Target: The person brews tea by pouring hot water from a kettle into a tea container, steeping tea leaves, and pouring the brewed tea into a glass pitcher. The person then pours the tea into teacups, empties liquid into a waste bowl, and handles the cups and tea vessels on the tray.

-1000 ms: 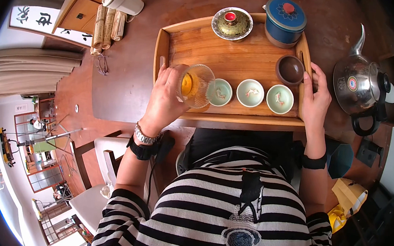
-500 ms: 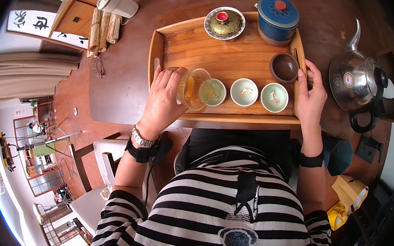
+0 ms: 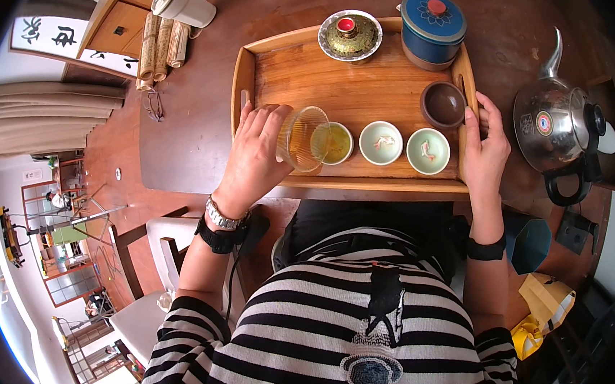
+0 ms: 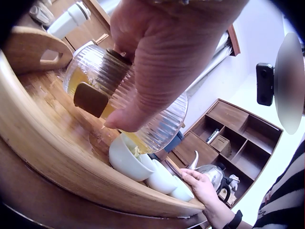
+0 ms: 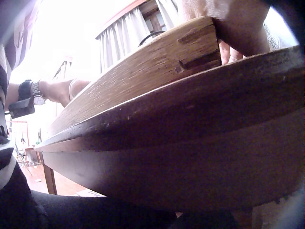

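Note:
My left hand (image 3: 257, 145) grips a ribbed glass pitcher (image 3: 302, 137) of amber tea, tilted to the right. Its lip hangs over the leftmost pale green cup (image 3: 337, 145), which has yellowish tea in it. In the left wrist view the pitcher (image 4: 162, 124) leans right over the nearest cup (image 4: 127, 160). Two more cups, the middle one (image 3: 381, 143) and the right one (image 3: 428, 152), show fish figures at the bottom. At the wooden tray's (image 3: 316, 84) right end, my right hand (image 3: 487, 148) holds the side wall, thumb at the rim.
A small dark brown bowl (image 3: 443, 105), a lidded gaiwan (image 3: 349, 36) and a blue lidded canister (image 3: 433, 28) stand on the tray. A steel kettle (image 3: 554, 128) is right of it. Bamboo rolls (image 3: 161, 47), a white tumbler (image 3: 185, 4) and glasses (image 3: 154, 105) lie back left.
The pitcher has tipped further right over the leftmost cup, and yellowish tea now shows in that cup. The right hand stays at the tray's side. The head view has shifted slightly.

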The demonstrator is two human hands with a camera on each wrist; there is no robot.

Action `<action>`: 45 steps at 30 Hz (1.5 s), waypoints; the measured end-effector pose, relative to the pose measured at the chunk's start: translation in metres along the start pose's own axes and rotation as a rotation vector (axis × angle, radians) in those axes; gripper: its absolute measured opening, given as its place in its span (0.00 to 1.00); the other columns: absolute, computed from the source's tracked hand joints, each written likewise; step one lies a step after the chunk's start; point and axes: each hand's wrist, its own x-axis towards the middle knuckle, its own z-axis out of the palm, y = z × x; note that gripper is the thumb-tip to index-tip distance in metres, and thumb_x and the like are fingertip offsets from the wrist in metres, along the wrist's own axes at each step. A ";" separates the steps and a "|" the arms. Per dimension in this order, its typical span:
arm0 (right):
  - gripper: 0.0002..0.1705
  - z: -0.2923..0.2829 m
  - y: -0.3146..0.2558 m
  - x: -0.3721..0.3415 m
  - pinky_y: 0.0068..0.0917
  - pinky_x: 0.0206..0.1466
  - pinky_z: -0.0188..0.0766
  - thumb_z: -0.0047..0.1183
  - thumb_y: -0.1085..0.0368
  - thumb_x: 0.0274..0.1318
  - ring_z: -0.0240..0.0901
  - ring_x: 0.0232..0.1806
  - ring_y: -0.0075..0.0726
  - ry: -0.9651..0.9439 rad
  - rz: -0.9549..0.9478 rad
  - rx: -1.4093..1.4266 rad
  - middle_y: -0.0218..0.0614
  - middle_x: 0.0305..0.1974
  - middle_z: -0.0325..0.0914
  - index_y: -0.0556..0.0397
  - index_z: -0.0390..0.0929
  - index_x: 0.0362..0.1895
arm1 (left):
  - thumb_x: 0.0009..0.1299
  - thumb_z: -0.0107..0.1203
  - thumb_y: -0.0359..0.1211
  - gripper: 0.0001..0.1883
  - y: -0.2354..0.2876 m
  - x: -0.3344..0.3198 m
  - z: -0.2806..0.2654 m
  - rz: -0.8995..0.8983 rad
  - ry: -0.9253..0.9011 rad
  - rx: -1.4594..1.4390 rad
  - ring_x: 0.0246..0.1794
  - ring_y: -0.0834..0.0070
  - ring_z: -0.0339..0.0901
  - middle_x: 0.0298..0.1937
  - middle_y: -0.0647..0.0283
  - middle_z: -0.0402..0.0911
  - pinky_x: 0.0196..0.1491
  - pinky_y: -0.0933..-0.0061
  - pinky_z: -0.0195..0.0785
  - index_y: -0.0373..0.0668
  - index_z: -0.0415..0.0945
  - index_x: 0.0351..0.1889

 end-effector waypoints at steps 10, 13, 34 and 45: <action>0.15 0.000 -0.001 0.000 0.33 0.38 0.69 0.49 0.65 0.56 0.75 0.34 0.45 0.002 0.005 0.007 0.46 0.33 0.76 0.53 0.71 0.48 | 0.42 0.66 0.28 0.35 0.000 0.004 0.001 -0.041 0.060 -0.156 0.47 0.55 0.68 0.42 0.53 0.71 0.62 0.54 0.52 0.37 0.64 0.51; 0.15 0.001 -0.001 0.000 0.32 0.37 0.69 0.50 0.65 0.56 0.75 0.33 0.44 0.017 -0.018 0.005 0.46 0.33 0.76 0.53 0.72 0.47 | 0.43 0.69 0.30 0.36 0.003 0.006 -0.002 -0.103 0.027 -0.229 0.50 0.53 0.69 0.47 0.50 0.72 0.61 0.61 0.55 0.36 0.64 0.51; 0.16 0.002 -0.001 -0.001 0.34 0.41 0.69 0.51 0.65 0.55 0.75 0.39 0.47 0.018 0.010 0.041 0.48 0.37 0.76 0.55 0.71 0.48 | 0.41 0.63 0.25 0.35 0.031 0.040 -0.001 0.184 -0.013 -0.020 0.50 0.58 0.67 0.46 0.55 0.69 0.62 0.48 0.51 0.39 0.63 0.51; 0.16 0.002 0.000 -0.001 0.36 0.43 0.69 0.50 0.64 0.55 0.74 0.41 0.48 0.013 0.005 0.055 0.48 0.39 0.76 0.55 0.71 0.48 | 0.41 0.61 0.25 0.34 0.040 0.044 0.003 0.215 -0.051 0.042 0.51 0.59 0.66 0.47 0.56 0.69 0.63 0.49 0.50 0.39 0.64 0.51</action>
